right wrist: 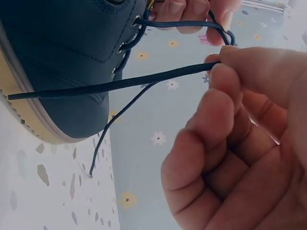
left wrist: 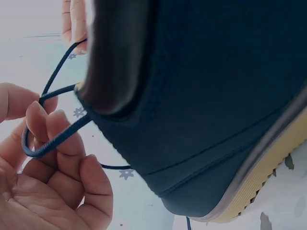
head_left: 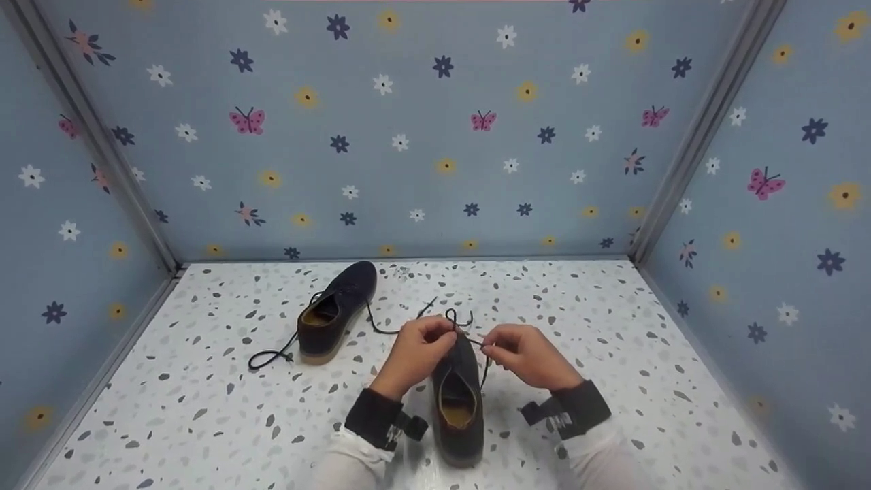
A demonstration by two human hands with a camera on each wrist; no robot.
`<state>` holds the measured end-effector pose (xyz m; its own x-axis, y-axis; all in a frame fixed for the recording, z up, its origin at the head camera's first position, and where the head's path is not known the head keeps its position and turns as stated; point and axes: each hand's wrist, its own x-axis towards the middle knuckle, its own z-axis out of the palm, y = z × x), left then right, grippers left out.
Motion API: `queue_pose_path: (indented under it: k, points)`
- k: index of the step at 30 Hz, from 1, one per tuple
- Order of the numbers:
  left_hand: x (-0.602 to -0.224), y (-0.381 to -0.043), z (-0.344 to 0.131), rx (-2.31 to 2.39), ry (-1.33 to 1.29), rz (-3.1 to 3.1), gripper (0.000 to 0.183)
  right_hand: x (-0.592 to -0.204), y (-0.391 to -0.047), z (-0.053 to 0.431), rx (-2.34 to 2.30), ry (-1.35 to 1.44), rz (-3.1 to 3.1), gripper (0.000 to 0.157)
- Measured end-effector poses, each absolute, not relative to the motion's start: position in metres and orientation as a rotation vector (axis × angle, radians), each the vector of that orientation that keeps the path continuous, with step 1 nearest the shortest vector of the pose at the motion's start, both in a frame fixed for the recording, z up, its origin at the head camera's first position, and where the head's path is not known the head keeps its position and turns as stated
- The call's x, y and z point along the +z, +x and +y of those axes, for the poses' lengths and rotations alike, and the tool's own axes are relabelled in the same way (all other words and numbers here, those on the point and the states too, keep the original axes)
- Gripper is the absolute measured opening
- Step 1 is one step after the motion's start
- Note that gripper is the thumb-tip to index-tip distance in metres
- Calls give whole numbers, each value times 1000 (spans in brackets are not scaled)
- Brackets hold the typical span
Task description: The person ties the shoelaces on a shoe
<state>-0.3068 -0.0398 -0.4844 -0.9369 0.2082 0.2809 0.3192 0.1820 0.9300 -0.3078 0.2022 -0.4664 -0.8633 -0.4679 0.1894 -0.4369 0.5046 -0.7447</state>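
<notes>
A dark shoe (head_left: 450, 435) stands on the speckled surface in front of me, its heel toward me. Over its front, my left hand (head_left: 423, 348) pinches a dark shoelace, which forms a small loop (left wrist: 56, 142) at the fingertips in the left wrist view. To the right of the shoe, my right hand (head_left: 527, 354) pinches another stretch of shoelace (right wrist: 158, 76) between thumb and index finger, with its end hanging loose past the fingers. In the right wrist view the lace runs from metal eyelets (right wrist: 136, 20) on the shoe's side.
A second dark shoe (head_left: 348, 289) stands farther back on the left, its laces (head_left: 271, 355) trailing loose on both sides. Flowered blue panels (head_left: 408, 136) enclose the speckled tabletop (head_left: 578, 299) at the back and both sides.
</notes>
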Motion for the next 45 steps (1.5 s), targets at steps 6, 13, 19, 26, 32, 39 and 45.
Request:
queue_pose_path:
  k: [6, 13, 19, 26, 32, 39, 45]
  points:
    - [-483, -305, -39, -1926, -517, -2320, 11, -464, -308, 208, -1330, -807, 2714, 6]
    - [-483, -305, -41, -2008, -503, -2308, 11, -460, -308, 218, -1369, -784, 2727, 7]
    - [-486, -306, -43, -2031, -503, -2309, 10, -458, -308, 225, -1361, -766, 2751, 8]
    - [-485, -307, -46, -2017, -539, -2328, 4, -457, -308, 231, -1376, -766, 2773, 7]
    - [-486, -309, -49, -1972, -546, -2347, 6, -455, -308, 233, -1362, -757, 2781, 7]
    - [-485, -308, -53, -1968, -556, -2374, 11, -455, -307, 234, -1312, -736, 2786, 6]
    - [-484, -308, -53, -1978, -541, -2362, 13, -456, -307, 232, -1311, -719, 2727, 6]
